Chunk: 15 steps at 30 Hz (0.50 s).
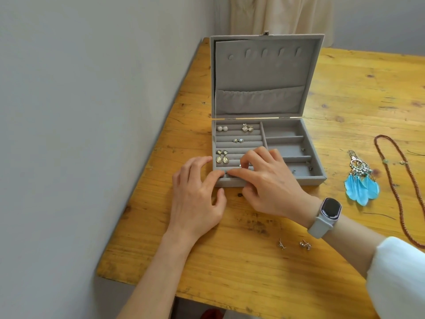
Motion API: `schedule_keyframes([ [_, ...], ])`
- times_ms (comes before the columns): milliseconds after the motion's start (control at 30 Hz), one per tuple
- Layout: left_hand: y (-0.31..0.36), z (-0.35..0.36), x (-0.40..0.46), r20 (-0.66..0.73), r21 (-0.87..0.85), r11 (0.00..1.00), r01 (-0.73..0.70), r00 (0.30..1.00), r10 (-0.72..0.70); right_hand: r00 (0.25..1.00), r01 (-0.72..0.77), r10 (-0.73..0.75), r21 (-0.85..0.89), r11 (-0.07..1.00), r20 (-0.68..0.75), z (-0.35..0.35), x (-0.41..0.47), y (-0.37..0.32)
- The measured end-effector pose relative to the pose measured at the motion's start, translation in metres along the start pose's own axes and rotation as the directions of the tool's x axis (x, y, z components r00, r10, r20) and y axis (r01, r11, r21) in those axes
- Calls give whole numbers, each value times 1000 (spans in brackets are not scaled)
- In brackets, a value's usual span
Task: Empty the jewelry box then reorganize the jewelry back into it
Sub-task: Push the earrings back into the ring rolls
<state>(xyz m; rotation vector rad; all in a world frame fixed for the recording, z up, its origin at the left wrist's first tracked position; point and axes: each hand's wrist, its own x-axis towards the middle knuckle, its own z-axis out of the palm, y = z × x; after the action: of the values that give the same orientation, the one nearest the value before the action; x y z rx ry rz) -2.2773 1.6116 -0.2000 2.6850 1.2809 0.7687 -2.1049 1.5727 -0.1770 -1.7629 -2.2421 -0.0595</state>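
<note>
So the grey jewelry box (264, 155) sits open on the wooden counter (230, 261), lid propped straight up, and it's clearly in the refill stage: pearl studs (222, 128), heart earrings (247, 128), a little pair (238, 140) and the teardrop drops (222, 157) are already tucked into the ring-roll rows on the left half. Both hands meet right at the front row of those rolls, the one nearest the person. The left hand (197, 196) and right hand (269, 180) come in from either side with thumb and forefinger tips almost touching, pinching what looks like a tiny stud (225, 172) between them. It's too small to tell which hand actually has it, honestly. The slot runs left to right, straight across under the fingertips, so my guess is the next bit is just pushing the post down into that groove, barely any travel needed. Right wrist has a watch (327, 215) and is angled in over the box's front edge; the left palm hovers low over the counter just outside the box corner. Still waiting outside: small studs (295, 244) near the right forearm, blue feather earrings (361, 180) and a bead necklace (395, 180) well off to the right.
</note>
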Motion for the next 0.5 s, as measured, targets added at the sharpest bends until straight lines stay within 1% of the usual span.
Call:
schedule_keyframes([
  [67, 0, 0, 0, 0, 6, 1000, -6, 1000, 6, 1000, -6, 6, 37, 999, -1, 1, -1, 0],
  [167, 0, -1, 1, -13, -17, 1000, -4, 1000, 4, 999, -17, 23, 143, 990, -41, -5, -6, 2],
  [267, 4, -4, 0, -57, -69, 997, -20, 998, 16, 995, -43, 66, 270, 962, -77, -22, -17, 6],
  [333, 13, -7, 1, -88, -84, 995, -50, 995, 43, 993, -70, 97, 346, 936, -61, -35, -31, 12],
  [400, 28, -9, 0, -98, -121, 990, -76, 993, 64, 992, -117, 124, 372, 921, 6, -46, -50, 17],
  [500, 57, -9, -6, -55, -244, 966, -81, 996, 70, 961, -217, 150, 294, 931, 234, -57, -80, 22],
])
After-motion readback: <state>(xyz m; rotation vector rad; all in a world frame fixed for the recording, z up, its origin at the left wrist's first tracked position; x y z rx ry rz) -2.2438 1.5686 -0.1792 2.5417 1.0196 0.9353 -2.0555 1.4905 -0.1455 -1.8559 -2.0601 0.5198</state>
